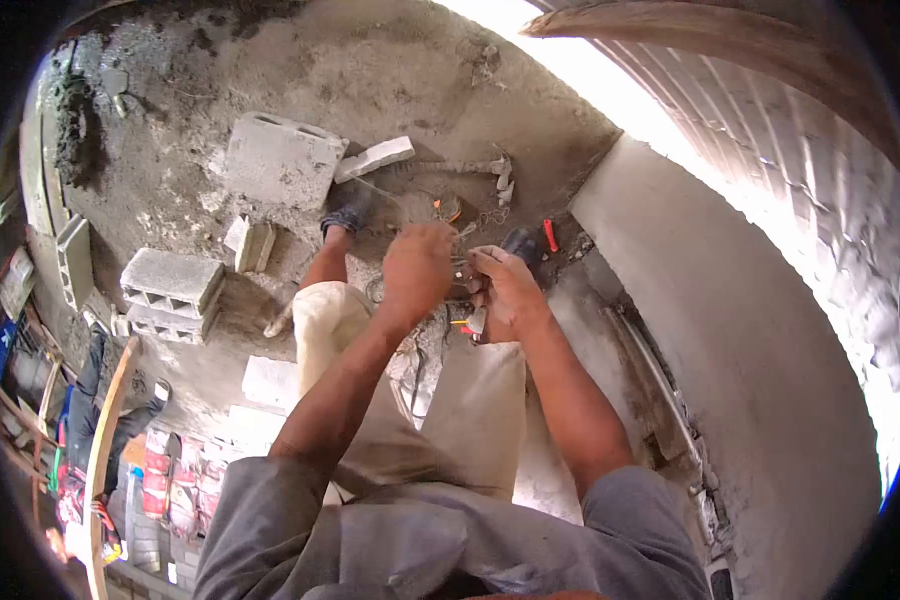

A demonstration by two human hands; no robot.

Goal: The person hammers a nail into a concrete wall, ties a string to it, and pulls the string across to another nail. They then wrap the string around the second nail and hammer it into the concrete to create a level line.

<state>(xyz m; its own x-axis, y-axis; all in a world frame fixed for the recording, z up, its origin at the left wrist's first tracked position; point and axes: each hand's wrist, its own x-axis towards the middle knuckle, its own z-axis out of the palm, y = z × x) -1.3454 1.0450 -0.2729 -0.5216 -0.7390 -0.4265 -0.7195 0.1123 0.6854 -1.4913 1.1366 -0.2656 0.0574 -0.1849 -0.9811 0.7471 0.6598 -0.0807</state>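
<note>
My R hand curls at center beside a small metallic item, at approx. 7 o'clock of it; my L hand blurs at 9. Can't tell if either grip's clamped. Quick L motion could bump R knuckles; loose wire at 12, nr. the hammer, could snag fingers.

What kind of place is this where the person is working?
Probably a small building site: hollow concrete blocks lie stacked on the dirty, rough ground, what looks like a hammer lies nearby, and corrugated sheeting runs along one side.
</note>
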